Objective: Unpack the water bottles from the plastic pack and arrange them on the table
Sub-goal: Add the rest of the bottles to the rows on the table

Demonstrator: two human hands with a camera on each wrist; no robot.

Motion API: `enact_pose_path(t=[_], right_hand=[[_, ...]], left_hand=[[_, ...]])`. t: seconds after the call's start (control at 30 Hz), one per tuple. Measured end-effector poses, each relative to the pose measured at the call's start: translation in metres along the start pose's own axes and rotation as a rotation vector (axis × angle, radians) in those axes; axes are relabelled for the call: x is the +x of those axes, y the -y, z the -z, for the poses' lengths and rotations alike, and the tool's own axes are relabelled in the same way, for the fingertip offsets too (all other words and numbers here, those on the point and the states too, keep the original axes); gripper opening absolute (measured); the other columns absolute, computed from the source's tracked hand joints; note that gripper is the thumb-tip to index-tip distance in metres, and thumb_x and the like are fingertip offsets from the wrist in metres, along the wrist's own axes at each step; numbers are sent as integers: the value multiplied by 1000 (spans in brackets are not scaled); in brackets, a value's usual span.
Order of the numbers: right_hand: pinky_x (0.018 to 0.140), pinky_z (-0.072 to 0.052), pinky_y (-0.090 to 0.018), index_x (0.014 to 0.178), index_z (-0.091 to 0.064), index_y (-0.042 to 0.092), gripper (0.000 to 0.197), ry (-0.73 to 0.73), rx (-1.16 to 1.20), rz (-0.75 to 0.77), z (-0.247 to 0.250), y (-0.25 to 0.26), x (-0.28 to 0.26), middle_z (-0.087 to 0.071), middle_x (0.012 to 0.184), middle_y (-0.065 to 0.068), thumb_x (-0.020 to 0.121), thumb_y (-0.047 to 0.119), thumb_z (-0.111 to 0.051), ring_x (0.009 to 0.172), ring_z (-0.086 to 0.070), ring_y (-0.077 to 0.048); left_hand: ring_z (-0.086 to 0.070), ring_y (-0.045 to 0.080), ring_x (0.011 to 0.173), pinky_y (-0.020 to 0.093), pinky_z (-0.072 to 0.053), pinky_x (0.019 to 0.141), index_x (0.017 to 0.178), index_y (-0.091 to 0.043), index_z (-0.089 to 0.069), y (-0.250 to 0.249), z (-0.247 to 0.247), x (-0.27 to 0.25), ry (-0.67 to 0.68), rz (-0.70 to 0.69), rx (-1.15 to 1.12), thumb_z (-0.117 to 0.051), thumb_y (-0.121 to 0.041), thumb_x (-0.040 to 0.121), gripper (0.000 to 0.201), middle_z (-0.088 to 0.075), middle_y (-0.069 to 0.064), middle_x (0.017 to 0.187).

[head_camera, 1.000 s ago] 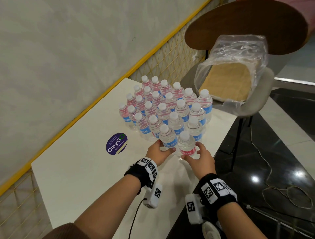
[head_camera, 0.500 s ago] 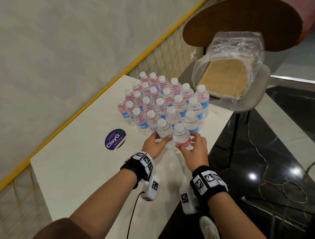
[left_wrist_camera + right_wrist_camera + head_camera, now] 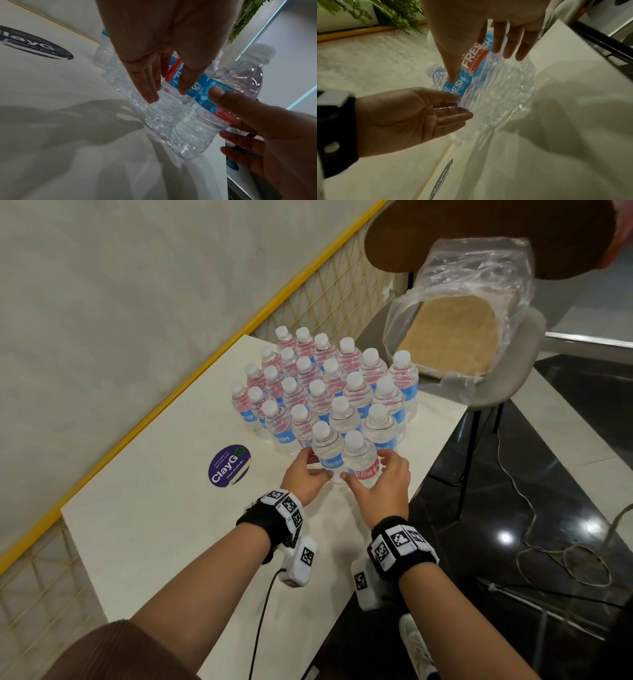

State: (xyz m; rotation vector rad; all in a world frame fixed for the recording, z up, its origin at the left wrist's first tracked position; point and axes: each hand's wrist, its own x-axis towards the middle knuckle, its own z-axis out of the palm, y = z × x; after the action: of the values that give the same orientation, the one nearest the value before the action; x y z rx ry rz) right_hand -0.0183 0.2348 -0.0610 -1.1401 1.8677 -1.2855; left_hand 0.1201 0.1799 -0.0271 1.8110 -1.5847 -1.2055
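While both hands reach forward in the head view, the left hand point(image 3: 306, 478) sits against the near-left side of a clear plastic water bottle with white cap and blue label point(image 3: 327, 447), and the right hand point(image 3: 380, 486) cups a clear plastic water bottle with white cap and red-and-blue label point(image 3: 359, 457): thumb at its near-left base, fingers round its right side. Both bottles stand upright, touching, on the white table point(image 3: 144, 518); just beyond the fingertips stands the packed cluster of capped bottles point(image 3: 329, 381). A round purple sticker point(image 3: 229, 464) lies left of the left hand. Beyond the bottles, a crumpled clear plastic wrap with a cardboard sheet point(image 3: 459, 313) rests on a grey chair point(image 3: 513, 361). Left wrist view: left-hand fingers point(image 3: 145, 83) straight, close together, lying on the blue-label bottle point(image 3: 164, 111); thumb on its label; the right hand point(image 3: 267, 135) holds the red-and-blue bottle point(image 3: 197, 129) from the other side. Right wrist view: right-hand fingers point(image 3: 511, 40) slightly apart, gently bent over the bottle point(image 3: 496, 86), thumb on the label; left palm point(image 3: 406, 116) open, fingers together against the neighbouring bottle.
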Motion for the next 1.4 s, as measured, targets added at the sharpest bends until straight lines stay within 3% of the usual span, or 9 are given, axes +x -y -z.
enact_pose_path(t=[0.17, 0.27, 0.43, 0.63, 0.83, 0.97, 1.13, 1.27, 1.4], right_hand=[[94, -44, -31, 126, -48, 19, 57, 47, 74, 56, 6, -8, 3, -53, 120, 0, 77, 29, -76, 111, -51, -18], [94, -44, -24, 128, -44, 21, 53, 125, 206, -52, 15, -13, 1, -55, 127, 3, 82, 22, -71, 114, -54, -15], [96, -41, -25, 123, -48, 20, 54, 86, 104, -14, 11, -12, 0, -52, 122, 5, 78, 32, -75, 113, -47, -11], [96, -46, -30, 124, -46, 19, 60, 77, 158, -24, 7, -7, 5, -47, 116, 8, 74, 28, -78, 109, -51, -11], [99, -37, -20, 135, -44, 23, 53, 116, 210, -3, 13, -11, -2, -51, 134, 5, 87, 22, -66, 121, -48, -7], [105, -39, -28, 139, -40, 23, 55, 103, 228, 11, 9, -12, -7, -44, 136, 2, 89, 21, -63, 123, -45, -9], [100, -43, -29, 137, -38, 27, 66, 122, 217, -16, 6, -13, -2, -41, 124, 14, 80, 29, -73, 115, -45, -4], [104, -44, -38, 137, -40, 26, 63, 125, 212, -14, 5, -16, 2, -46, 132, 8, 82, 28, -71, 121, -47, -8], [105, -44, -38, 137, -40, 27, 63, 130, 215, -10, 6, -16, 2, -45, 132, 8, 82, 27, -72, 123, -47, -9]], left_hand=[[-62, 26, 107, 43, -50, 94, 128, -17, -47, 2, 1, 3, 5, 16, -14, -68, -17, 82, 50, -59, 2, 125], [-61, 25, 109, 48, -49, 98, 128, -18, -47, 5, 1, 6, 1, 20, -7, -68, -21, 82, 51, -59, 1, 122], [-60, 25, 111, 47, -48, 99, 129, -16, -48, 3, -1, 8, -10, 49, -41, -65, -14, 83, 49, -60, 1, 117], [-57, 20, 102, 35, -51, 83, 129, -11, -47, 3, -1, 6, -23, 84, -135, -61, -6, 86, 46, -58, 6, 121], [-57, 22, 111, 41, -51, 90, 129, -14, -47, 3, -2, 6, -20, 126, -223, -63, -11, 86, 46, -58, 8, 122], [-57, 22, 117, 38, -53, 89, 129, -16, -49, 1, -4, 5, 0, 107, -211, -67, -22, 85, 48, -59, 6, 124], [-57, 22, 117, 42, -52, 93, 114, -20, -57, 2, -7, 4, -18, 21, -183, -67, -29, 85, 32, -61, 3, 114], [-59, 21, 114, 48, -49, 98, 116, -17, -60, 1, -7, 4, -36, -21, -103, -67, -48, 71, 55, -65, 5, 118], [-59, 21, 115, 48, -49, 98, 118, -14, -60, -2, -7, 4, -47, -32, -78, -70, -43, 76, 52, -65, 8, 120]])
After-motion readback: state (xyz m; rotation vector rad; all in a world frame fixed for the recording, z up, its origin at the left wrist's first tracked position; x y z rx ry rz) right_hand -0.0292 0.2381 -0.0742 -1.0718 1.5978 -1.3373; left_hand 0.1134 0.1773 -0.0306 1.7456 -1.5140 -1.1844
